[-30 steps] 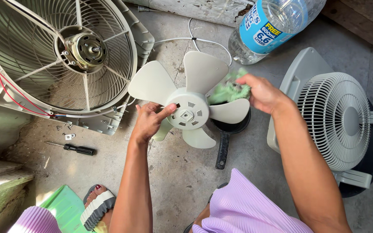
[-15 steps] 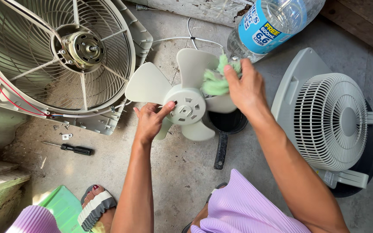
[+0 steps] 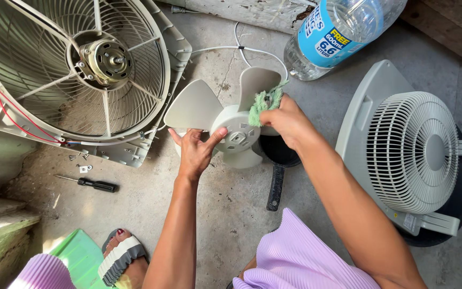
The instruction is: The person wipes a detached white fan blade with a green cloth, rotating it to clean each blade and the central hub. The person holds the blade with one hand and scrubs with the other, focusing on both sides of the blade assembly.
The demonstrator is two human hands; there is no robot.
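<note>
Bright, sharp daylight; soft shadows

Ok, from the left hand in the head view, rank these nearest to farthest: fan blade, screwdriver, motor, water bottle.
1. Fan blade: held by the left hand, just above it.
2. Screwdriver: on the floor, to its left and a bit lower.
3. Motor: up-left, in the middle of the grille.
4. Water bottle: farthest, lying at the top right.

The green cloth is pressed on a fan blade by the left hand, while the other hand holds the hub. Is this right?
Not quite. In the head view the right hand presses the green cloth on the fan blade, while the left hand holds the hub.
</note>
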